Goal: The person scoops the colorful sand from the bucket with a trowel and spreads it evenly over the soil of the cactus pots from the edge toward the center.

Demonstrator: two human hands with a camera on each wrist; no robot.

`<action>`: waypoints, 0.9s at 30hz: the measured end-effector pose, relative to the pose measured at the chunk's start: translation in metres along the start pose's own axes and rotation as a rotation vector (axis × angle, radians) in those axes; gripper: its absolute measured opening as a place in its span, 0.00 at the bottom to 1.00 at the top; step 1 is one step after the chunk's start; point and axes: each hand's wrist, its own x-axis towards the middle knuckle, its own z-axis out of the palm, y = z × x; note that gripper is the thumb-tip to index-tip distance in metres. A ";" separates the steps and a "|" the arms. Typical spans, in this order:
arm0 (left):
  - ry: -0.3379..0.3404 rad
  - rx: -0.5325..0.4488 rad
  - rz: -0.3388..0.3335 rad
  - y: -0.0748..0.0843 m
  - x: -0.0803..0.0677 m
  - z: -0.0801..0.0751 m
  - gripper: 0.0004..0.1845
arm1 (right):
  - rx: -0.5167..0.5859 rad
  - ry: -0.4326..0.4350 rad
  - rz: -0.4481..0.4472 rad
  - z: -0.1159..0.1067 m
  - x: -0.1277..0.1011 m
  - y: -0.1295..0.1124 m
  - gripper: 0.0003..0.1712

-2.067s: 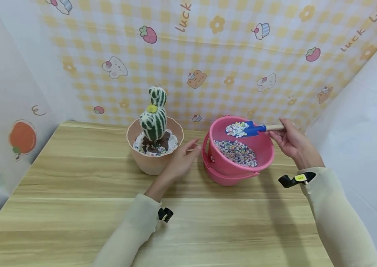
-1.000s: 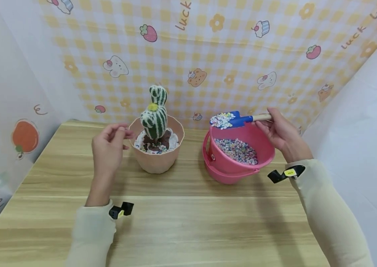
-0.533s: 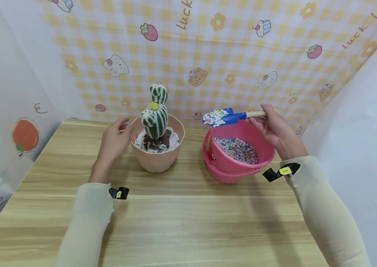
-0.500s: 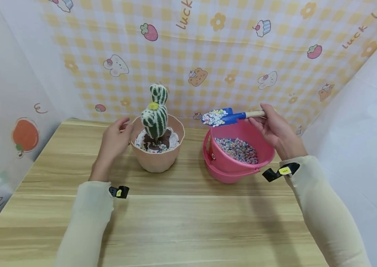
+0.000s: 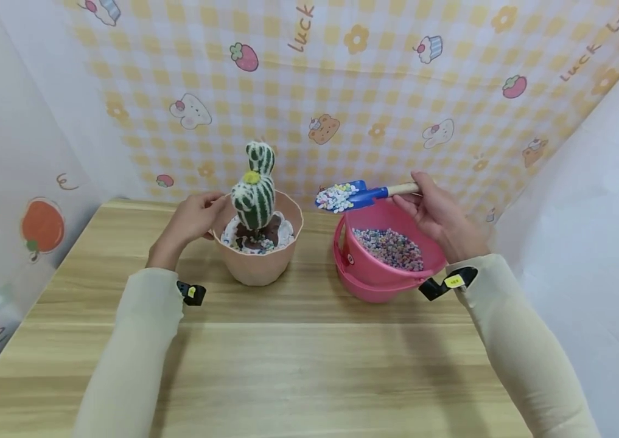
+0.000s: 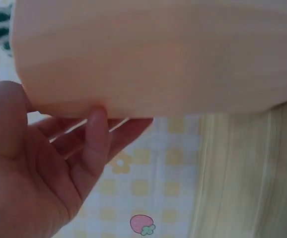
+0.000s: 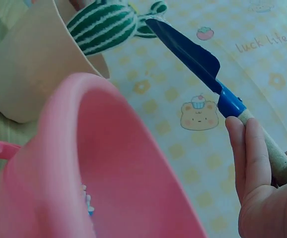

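Right hand (image 5: 436, 213): fingers curled round the wooden handle of the blue trowel (image 5: 354, 196).
Trowel load: pebbles (image 5: 332, 196) heaped on the blade, held between bucket (image 5: 386, 281) and pot (image 5: 257, 271).
Left hand (image 5: 191, 217): the pot's left rim is held, toward the desk's (image 5: 298, 365) far edge.
Technique: blade to be kept level until over the pot.
Hidden: the pot's contents behind the cactus (image 5: 254, 193).
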 end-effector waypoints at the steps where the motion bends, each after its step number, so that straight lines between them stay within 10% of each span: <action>1: -0.018 0.008 0.008 -0.002 0.002 -0.001 0.29 | 0.000 -0.007 0.003 0.001 0.000 0.001 0.21; 10: -0.052 -0.104 0.053 -0.011 0.007 -0.001 0.26 | -0.011 -0.029 -0.010 0.009 0.003 0.009 0.22; 27: 0.088 -0.239 0.018 -0.007 -0.003 0.021 0.22 | -0.026 -0.014 0.018 0.020 0.005 0.019 0.21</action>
